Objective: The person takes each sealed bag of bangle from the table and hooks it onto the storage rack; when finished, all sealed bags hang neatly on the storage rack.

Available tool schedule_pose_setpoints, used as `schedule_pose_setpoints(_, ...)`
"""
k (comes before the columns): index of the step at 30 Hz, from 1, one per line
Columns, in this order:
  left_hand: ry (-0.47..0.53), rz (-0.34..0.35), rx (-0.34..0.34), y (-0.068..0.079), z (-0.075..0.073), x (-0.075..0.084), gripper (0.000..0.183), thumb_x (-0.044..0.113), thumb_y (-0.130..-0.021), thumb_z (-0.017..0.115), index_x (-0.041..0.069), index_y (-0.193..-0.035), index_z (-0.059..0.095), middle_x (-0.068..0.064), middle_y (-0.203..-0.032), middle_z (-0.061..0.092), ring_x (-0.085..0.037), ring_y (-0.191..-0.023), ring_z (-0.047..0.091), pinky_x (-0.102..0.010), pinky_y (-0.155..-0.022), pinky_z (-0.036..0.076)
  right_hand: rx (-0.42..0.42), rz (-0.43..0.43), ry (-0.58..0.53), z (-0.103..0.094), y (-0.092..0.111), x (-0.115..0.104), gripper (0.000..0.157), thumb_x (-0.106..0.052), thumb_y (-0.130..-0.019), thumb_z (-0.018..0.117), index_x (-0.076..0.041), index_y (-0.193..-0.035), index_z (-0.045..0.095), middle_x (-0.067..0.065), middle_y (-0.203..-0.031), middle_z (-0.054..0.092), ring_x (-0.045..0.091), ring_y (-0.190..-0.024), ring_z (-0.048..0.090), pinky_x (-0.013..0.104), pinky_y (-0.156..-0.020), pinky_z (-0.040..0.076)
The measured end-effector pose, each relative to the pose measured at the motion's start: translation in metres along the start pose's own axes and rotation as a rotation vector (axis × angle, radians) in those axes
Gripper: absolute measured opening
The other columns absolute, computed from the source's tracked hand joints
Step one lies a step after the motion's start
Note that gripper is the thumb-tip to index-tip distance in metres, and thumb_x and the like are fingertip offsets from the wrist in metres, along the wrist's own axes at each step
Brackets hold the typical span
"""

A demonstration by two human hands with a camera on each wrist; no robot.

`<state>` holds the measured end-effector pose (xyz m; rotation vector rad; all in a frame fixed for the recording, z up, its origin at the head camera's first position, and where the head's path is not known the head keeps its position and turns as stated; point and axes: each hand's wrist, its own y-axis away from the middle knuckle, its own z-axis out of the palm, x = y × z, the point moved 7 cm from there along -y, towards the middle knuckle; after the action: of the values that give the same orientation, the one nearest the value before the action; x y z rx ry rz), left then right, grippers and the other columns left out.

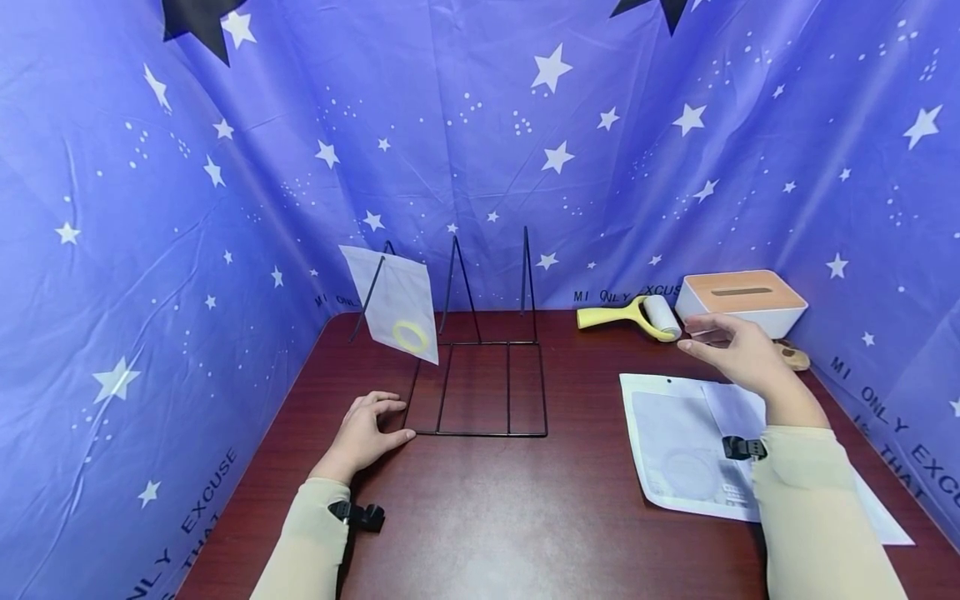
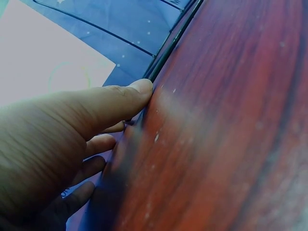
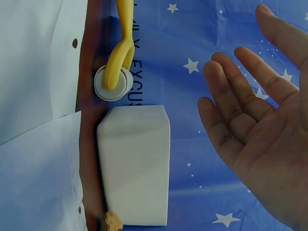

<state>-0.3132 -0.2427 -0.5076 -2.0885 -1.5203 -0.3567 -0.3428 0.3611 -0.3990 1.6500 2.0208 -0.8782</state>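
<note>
A black wire rack (image 1: 508,387) with upright pointed dividers stands on the table. My left hand (image 1: 367,429) holds its front left corner, thumb at the front bar and fingers along the left side. In the left wrist view the thumb tip (image 2: 142,87) lies right at the black wire. A flat white pouch with a yellow ring printed on it (image 1: 390,296) leans in the leftmost divider. On the right, my right hand (image 1: 731,354) is raised with fingers apart and nothing in it, above white flat pouches (image 1: 675,450) that overlap on the table.
A yellow-handled lint roller (image 1: 611,317) lies at the back, beside a white tissue box with a wood-coloured lid (image 1: 742,293). Partly behind my right wrist is a small tan object (image 1: 793,356). A blue starry curtain (image 1: 480,125) surrounds the table's back and sides.
</note>
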Motion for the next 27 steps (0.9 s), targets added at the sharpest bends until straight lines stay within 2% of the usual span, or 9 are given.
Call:
schedule_pose_setpoints(8, -0.005, -0.017, -0.01, 0.0, -0.001, 0.001, 0.054, 0.035, -0.08, 0.093, 0.011, -0.125, 0.076, -0.004, -0.135, 0.063, -0.033, -0.128, 0.051, -0.055, -0.107, 0.04, -0.04, -0.041, -0.015, 0.011, -0.002, 0.002, 0.047, -0.036, -0.097, 0.078, -0.005, -0.131, 0.068, 0.019, -0.119, 0.073, 0.0, -0.096, 0.063, 0.017, -0.076, 0.05)
schedule_pose_setpoints(15, -0.008, -0.021, -0.014, 0.001, -0.001, 0.001, 0.054, 0.035, -0.081, 0.093, 0.011, -0.126, 0.076, -0.004, -0.135, 0.063, -0.033, -0.128, 0.05, -0.056, -0.109, 0.038, -0.084, -0.005, 0.009, 0.018, 0.006, 0.015, 0.048, -0.035, -0.097, 0.078, -0.004, -0.132, 0.068, 0.018, -0.122, 0.071, 0.003, -0.098, 0.065, 0.017, -0.077, 0.051)
schedule_pose_setpoints(19, -0.003, -0.024, -0.011, 0.002, -0.001, 0.001, 0.053, 0.035, -0.08, 0.093, 0.012, -0.125, 0.077, -0.004, -0.135, 0.063, -0.033, -0.128, 0.05, -0.056, -0.108, 0.039, -0.098, -0.006, 0.009, 0.02, 0.007, 0.019, 0.051, -0.033, -0.097, 0.079, -0.002, -0.135, 0.066, 0.02, -0.125, 0.07, 0.019, -0.104, 0.067, 0.017, -0.079, 0.05)
schedule_pose_setpoints(22, -0.003, -0.027, -0.014, 0.002, -0.001, 0.001, 0.053, 0.036, -0.08, 0.093, 0.012, -0.125, 0.077, -0.004, -0.135, 0.063, -0.033, -0.128, 0.05, -0.056, -0.108, 0.039, -0.138, 0.011, 0.019, 0.025, 0.007, 0.024, 0.057, -0.035, -0.097, 0.078, 0.0, -0.138, 0.063, 0.024, -0.129, 0.067, 0.033, -0.111, 0.067, 0.019, -0.083, 0.049)
schedule_pose_setpoints(27, -0.004, -0.026, -0.022, 0.002, -0.001, 0.002, 0.053, 0.036, -0.081, 0.093, 0.012, -0.125, 0.076, -0.004, -0.136, 0.063, -0.033, -0.129, 0.05, -0.056, -0.109, 0.039, -0.184, 0.034, 0.042, 0.029, 0.009, 0.034, 0.061, -0.037, -0.096, 0.078, 0.002, -0.14, 0.061, 0.026, -0.133, 0.066, 0.04, -0.116, 0.066, 0.026, -0.087, 0.05)
